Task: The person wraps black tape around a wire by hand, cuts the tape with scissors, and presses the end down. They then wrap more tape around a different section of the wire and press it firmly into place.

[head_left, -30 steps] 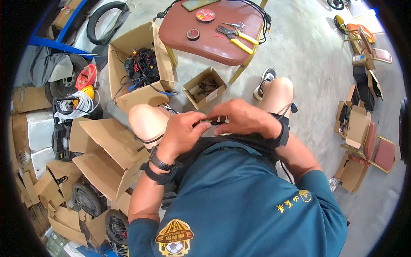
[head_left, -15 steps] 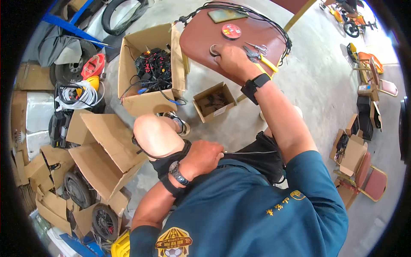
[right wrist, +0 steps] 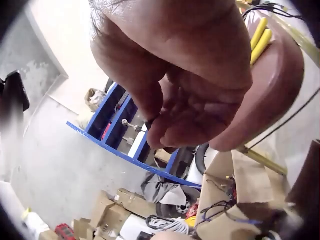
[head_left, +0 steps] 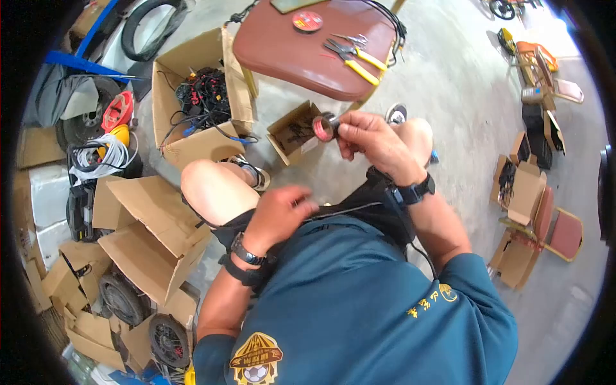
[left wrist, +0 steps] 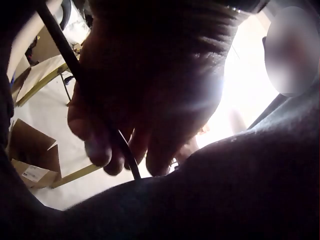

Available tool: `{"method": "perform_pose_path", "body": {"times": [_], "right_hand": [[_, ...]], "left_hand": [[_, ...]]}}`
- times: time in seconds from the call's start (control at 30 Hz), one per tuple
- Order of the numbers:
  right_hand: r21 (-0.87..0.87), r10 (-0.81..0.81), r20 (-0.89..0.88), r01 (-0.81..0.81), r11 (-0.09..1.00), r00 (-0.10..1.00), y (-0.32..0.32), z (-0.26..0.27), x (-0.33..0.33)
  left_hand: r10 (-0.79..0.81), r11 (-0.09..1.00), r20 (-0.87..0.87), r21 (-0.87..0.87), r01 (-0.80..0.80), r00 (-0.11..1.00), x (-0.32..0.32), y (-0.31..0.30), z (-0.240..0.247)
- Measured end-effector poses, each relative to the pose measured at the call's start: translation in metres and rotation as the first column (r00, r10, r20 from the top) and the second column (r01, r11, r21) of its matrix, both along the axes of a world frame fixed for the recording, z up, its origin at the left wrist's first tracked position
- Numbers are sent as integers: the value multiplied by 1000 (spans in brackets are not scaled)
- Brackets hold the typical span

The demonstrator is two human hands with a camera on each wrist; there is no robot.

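In the head view, my right hand [head_left: 372, 141] pinches a small roll of black tape [head_left: 319, 129] with a red core between thumb and fingers, raised above the small carton. My left hand [head_left: 279, 215], blurred, is over the lap with loose fingers and nothing visible in them. A thin dark cable [head_left: 353, 210] lies across the black shorts beside it. The left wrist view shows the left fingers [left wrist: 102, 150] hanging loosely, with a dark cord [left wrist: 62, 42] crossing in front. From the right wrist, the right thumb and fingers meet; the roll is mostly hidden.
Ahead, a brown chair seat [head_left: 289, 54] carries yellow-handled cutters [head_left: 359, 64], scissors [head_left: 353, 38] and a red disc-shaped reel [head_left: 307, 22]. A small carton [head_left: 280, 135] stands below it. Left of that is a large box [head_left: 192, 152] of tangled wires, with open cardboard [head_left: 151, 224] nearer.
Both hands were together at the lap; the right hand then reached to the chair seat, picked up the tape roll and brought it back. The left hand has come off the cable.
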State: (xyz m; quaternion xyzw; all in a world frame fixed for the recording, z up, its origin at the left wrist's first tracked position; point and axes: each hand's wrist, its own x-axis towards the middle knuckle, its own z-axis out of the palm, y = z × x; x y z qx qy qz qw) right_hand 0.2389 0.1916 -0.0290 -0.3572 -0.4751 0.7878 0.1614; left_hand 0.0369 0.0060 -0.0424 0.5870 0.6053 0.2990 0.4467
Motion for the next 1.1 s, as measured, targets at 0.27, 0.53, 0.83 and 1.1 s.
{"method": "perform_pose_path", "body": {"times": [0.27,0.53,0.83,1.1], "right_hand": [[-99,68,-154,-84,992,986,-74,15,12],[-36,157,-186,-167,985,970,-86,34,-1],[133,145,-194,-120,984,970,-96,43,-15],[302,196,-173,-137,943,965,-97,48,-23]], "left_hand": [[273,958,517,-69,-278,811,14,13,25],[453,884,520,-158,-440,724,9,7,31],[460,833,454,77,-547,763,7,0,48],[313,655,29,717,-238,949,-4,5,48]]}}
